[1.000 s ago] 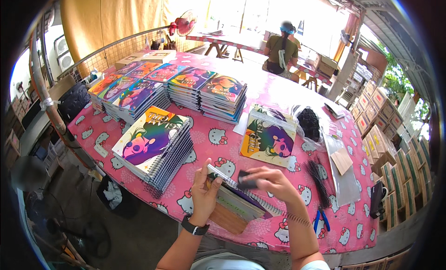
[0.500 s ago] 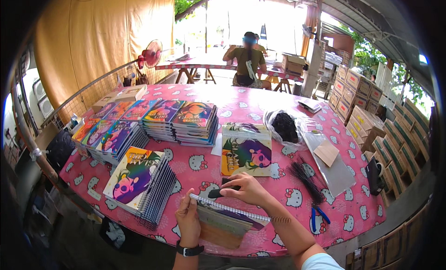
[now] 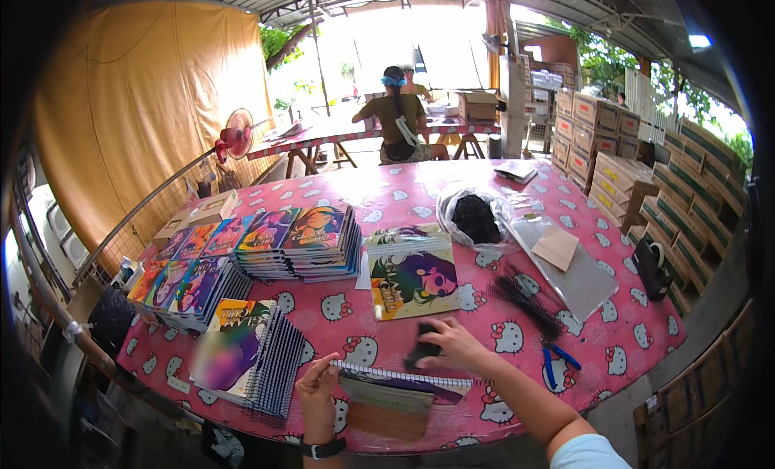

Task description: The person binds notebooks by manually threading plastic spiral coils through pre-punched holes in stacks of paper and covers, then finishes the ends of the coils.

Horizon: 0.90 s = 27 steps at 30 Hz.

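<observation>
My left hand (image 3: 316, 398) pinches the left end of a spiral-bound notebook (image 3: 387, 406) at the table's near edge. Its white-looking bound edge is uppermost, and a bit of coil sticks out at the right end. My right hand (image 3: 454, 345) is closed over a small black object (image 3: 421, 349), whose kind I cannot make out, just above and behind the notebook. Beyond that hand lies a flat notebook (image 3: 413, 279) with a colourful illustrated cover. Blue-handled pliers (image 3: 559, 367) rest to the right, below a bunch of loose black spiral coils (image 3: 529, 303).
Stacks of notebooks (image 3: 242, 360) and books (image 3: 311, 239) fill the table's left side. A clear bag of black material (image 3: 478, 219), a plastic sheet (image 3: 593, 287) and a tape dispenser (image 3: 652, 267) are at right. A person (image 3: 395, 118) sits beyond; cartons (image 3: 593, 130) are piled right.
My right hand has moved right, away from the notebook's left end, with the black object. My left hand still holds the notebook. The whole view has shifted a little.
</observation>
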Each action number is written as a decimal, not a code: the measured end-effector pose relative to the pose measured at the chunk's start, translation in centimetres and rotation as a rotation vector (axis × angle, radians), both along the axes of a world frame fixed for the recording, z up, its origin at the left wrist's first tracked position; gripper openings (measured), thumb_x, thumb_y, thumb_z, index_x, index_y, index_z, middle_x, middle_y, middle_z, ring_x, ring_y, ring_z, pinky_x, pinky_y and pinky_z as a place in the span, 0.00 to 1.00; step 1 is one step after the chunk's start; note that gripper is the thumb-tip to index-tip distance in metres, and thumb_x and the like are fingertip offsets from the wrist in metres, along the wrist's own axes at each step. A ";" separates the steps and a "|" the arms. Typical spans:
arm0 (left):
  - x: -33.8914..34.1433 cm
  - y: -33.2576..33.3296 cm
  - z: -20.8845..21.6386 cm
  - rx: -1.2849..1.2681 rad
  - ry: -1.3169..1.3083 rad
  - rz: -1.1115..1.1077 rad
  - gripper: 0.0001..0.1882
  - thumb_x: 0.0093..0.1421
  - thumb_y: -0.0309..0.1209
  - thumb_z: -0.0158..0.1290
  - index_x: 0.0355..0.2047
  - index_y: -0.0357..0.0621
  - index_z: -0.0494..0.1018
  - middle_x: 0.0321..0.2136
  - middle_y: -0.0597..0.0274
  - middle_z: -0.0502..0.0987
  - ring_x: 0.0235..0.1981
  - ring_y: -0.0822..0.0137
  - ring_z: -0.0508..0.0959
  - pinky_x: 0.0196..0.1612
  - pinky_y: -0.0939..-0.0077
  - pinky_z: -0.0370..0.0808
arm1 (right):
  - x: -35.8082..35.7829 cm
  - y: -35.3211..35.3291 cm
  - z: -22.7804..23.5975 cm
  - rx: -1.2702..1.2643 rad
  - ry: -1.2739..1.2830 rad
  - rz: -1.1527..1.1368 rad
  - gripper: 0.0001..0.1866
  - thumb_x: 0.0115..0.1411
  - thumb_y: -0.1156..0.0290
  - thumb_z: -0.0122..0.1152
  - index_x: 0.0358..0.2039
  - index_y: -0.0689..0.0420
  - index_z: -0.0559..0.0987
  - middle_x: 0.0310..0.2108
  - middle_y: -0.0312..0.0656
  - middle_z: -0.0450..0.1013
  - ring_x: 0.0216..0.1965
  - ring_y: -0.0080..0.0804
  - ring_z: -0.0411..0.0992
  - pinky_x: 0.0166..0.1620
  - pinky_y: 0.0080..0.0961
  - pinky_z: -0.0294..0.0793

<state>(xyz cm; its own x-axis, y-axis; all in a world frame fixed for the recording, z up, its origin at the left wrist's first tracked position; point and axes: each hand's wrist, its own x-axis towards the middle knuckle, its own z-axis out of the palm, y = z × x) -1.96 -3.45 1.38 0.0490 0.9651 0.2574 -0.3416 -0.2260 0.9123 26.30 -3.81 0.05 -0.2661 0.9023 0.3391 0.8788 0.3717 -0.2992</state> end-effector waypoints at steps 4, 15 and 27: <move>0.8 -1.0 4.4 0.121 0.177 -0.104 0.10 0.56 0.22 0.56 0.39 0.34 0.78 0.32 0.67 0.75 0.31 0.78 0.72 0.34 0.84 0.68 | 3.3 -2.8 3.2 0.034 0.232 0.141 0.25 0.50 0.56 0.68 0.46 0.53 0.77 0.53 0.49 0.68 0.52 0.45 0.68 0.50 0.36 0.71; 6.0 -3.2 6.6 0.235 0.187 -0.144 0.07 0.50 0.20 0.61 0.31 0.38 0.78 0.30 0.63 0.79 0.29 0.77 0.75 0.31 0.86 0.70 | -5.3 -7.7 11.9 0.284 0.509 0.156 0.14 0.52 0.67 0.66 0.37 0.59 0.77 0.29 0.42 0.70 0.31 0.37 0.72 0.35 0.30 0.73; 4.3 -2.6 6.5 0.724 0.406 0.114 0.17 0.50 0.24 0.62 0.42 0.39 0.74 0.37 0.55 0.78 0.36 0.62 0.78 0.40 0.76 0.75 | -6.1 -6.2 15.3 0.132 0.316 0.313 0.06 0.55 0.73 0.61 0.32 0.62 0.75 0.26 0.45 0.70 0.29 0.40 0.71 0.33 0.32 0.71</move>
<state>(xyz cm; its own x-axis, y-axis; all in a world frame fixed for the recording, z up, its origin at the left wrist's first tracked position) 2.37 -6.05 7.83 0.1842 0.5724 0.7990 0.0426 -0.8168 0.5753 20.21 -10.05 15.36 -0.3841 0.7383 0.5544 0.5912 0.6579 -0.4666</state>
